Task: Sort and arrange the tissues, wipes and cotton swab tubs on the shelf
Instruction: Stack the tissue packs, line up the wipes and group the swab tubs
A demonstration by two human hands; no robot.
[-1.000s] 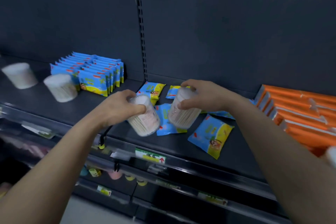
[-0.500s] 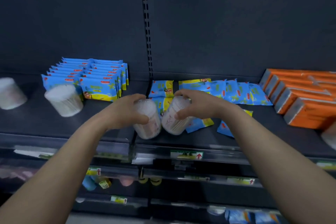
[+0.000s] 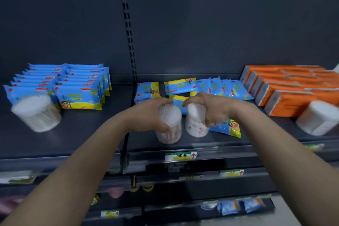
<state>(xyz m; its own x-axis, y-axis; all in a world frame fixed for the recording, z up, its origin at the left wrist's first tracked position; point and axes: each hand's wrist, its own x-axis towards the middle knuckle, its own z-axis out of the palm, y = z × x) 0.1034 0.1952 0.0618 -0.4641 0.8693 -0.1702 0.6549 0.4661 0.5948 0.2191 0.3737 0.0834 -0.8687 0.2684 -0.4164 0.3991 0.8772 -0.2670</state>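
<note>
My left hand (image 3: 146, 115) grips a clear cotton swab tub (image 3: 171, 128) from its left side. My right hand (image 3: 212, 108) grips a second cotton swab tub (image 3: 194, 124) from the right. Both tubs stand side by side on the dark shelf (image 3: 88, 137) near its front edge. Loose blue-and-yellow wipe packs (image 3: 201, 86) lie scattered behind my hands, and one wipe pack (image 3: 227, 127) lies beside the right tub. Another swab tub (image 3: 36, 113) stands at the left, and one more swab tub (image 3: 317, 117) at the right.
Neat rows of blue wipe packs (image 3: 73, 86) fill the back left. Orange tissue packs (image 3: 286, 88) are lined up at the back right. A slotted upright (image 3: 128, 29) divides the back panel. Price labels (image 3: 180, 156) run along the shelf edge, with lower shelves beneath.
Both hands have lowered the two tubs toward the shelf's front edge and brought them upright. The view has shifted, so the orange packs and right tub show more fully.
</note>
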